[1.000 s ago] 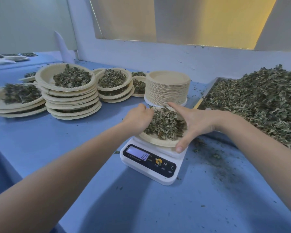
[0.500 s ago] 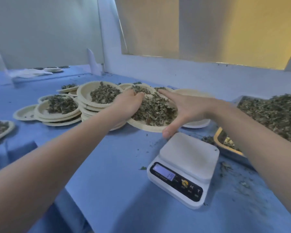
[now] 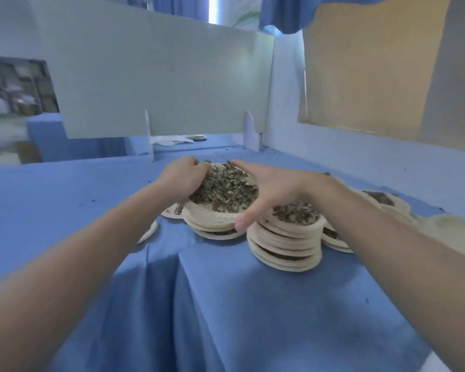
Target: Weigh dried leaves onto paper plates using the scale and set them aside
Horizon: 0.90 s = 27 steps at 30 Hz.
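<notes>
Leafy plate (image 3: 215,216) now off the scale onto a stack, left hand (image 3: 182,177) and right hand (image 3: 269,187) each with a curled grip on its rim, open worktop (image 3: 73,189) leftward.

Both forearms are bare to the hands (image 3: 269,187), with no sleeves, gloves or jewellery visible.

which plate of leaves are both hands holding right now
The leaf-filled plate topping the left stack: the left hand and right hand grip its opposite rims. The taller stack beside it, also topped with leaves, is untouched.
</notes>
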Motion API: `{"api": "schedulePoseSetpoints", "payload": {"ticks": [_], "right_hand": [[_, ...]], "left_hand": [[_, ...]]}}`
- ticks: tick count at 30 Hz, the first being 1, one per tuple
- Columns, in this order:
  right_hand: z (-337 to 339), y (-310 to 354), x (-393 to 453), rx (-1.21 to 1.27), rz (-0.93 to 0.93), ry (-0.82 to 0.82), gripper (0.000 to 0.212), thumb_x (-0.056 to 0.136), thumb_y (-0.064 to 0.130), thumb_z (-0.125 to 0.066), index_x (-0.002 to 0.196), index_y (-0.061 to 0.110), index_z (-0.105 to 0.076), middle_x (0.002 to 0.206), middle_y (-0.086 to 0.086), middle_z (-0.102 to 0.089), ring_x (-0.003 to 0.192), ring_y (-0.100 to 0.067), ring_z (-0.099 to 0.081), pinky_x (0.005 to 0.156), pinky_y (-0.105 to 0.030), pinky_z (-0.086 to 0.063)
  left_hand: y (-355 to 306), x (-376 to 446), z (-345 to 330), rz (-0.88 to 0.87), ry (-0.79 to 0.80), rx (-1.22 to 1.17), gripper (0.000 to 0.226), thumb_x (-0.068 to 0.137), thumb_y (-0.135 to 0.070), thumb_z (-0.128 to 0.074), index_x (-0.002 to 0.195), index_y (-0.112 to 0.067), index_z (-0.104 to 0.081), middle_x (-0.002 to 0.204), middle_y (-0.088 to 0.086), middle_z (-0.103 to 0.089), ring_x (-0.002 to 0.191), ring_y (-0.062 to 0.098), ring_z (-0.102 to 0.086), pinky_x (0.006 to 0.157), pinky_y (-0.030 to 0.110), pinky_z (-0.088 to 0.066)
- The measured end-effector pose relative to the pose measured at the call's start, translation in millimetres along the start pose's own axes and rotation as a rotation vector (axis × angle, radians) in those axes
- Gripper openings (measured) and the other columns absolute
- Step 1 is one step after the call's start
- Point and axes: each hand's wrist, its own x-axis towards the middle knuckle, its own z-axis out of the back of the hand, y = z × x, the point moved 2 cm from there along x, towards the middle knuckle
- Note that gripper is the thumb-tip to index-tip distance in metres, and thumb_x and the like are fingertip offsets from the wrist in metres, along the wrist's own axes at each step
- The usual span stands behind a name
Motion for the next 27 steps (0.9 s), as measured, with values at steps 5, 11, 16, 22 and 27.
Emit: {"api": "schedulePoseSetpoints", "payload": {"ticks": [5,11,16,22,27], "right_hand": [[-22,32,79,-0.016,0.077,0.064,0.139,0.040,0.069,-0.080,0.149,0.039,-0.002,0.158,0.012,-0.011,0.144,-0.010,-0.016,0.117,-0.038,-0.019],[-75,78,178,-0.046,0.179,0.152,0.135,0.046,0.063,-0.084,0.149,0.037,-0.001,0.158,0.009,-0.011,0.144,-0.015,-0.016,0.116,-0.035,-0.020],[-121,101,233,0.013,0.204,0.216,0.137,0.050,0.054,-0.088,0.151,0.033,0.002,0.158,0.009,-0.007,0.145,-0.014,-0.011,0.117,-0.038,-0.018],[-149,94,260,-0.036,0.209,0.221,0.131,0.051,0.049,-0.089,0.149,0.035,-0.003,0.155,0.006,-0.016,0.142,-0.016,-0.017,0.113,-0.033,-0.023],[-153,83,268,-0.107,0.160,0.236,0.132,0.051,0.051,-0.088,0.149,0.035,-0.001,0.154,0.003,-0.018,0.142,-0.018,-0.018,0.115,-0.038,-0.023]], "left_hand": [[70,31,31,0.097,-0.069,0.017,0.026,0.097,-0.030,-0.044,0.100,-0.010,-0.059,0.100,0.010,-0.059,0.093,0.025,-0.052,0.082,0.033,-0.038],[170,43,62,0.260,-0.189,0.081,0.025,0.098,-0.031,-0.042,0.110,-0.014,-0.055,0.105,0.007,-0.054,0.092,0.022,-0.044,0.077,0.030,-0.033],[237,51,72,0.381,-0.208,0.110,0.038,0.097,-0.033,-0.040,0.128,-0.014,-0.051,0.129,0.009,-0.054,0.113,0.026,-0.047,0.081,0.031,-0.032],[272,61,53,0.399,-0.191,0.069,0.024,0.096,-0.033,-0.039,0.109,-0.017,-0.052,0.107,0.007,-0.053,0.102,0.026,-0.048,0.079,0.030,-0.031],[280,69,29,0.398,-0.152,0.182,0.044,0.099,-0.036,-0.034,0.133,-0.010,-0.043,0.135,0.014,-0.050,0.123,0.032,-0.044,0.091,0.034,-0.033]]}}
